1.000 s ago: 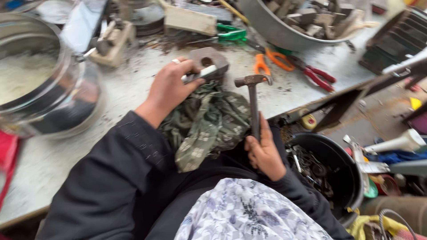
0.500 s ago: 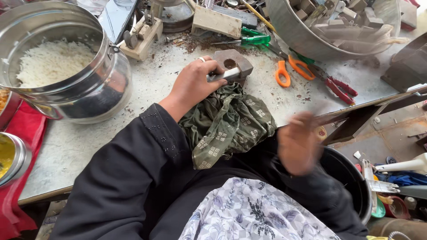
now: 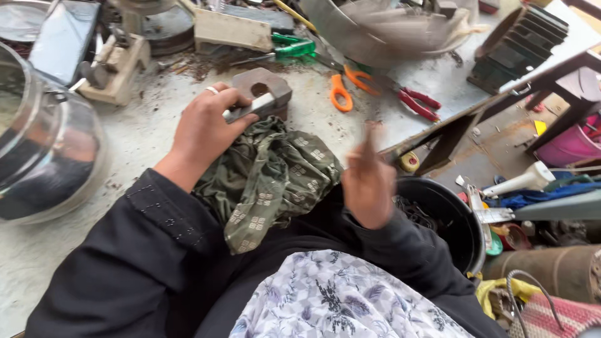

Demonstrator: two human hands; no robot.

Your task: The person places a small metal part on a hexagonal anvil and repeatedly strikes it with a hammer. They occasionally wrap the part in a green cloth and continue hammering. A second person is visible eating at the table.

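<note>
Left hand (image 3: 203, 128) grips a metal piece (image 3: 247, 107) on the block (image 3: 266, 87); right hand (image 3: 368, 181) blurred, grip unclear.

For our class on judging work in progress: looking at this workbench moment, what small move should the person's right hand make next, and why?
Probably bring the right hand down toward the small metal piece that the left hand pins on the metal block. The right hand is raised and motion-blurred above the green cloth, and I cannot tell whether it holds anything.
</note>
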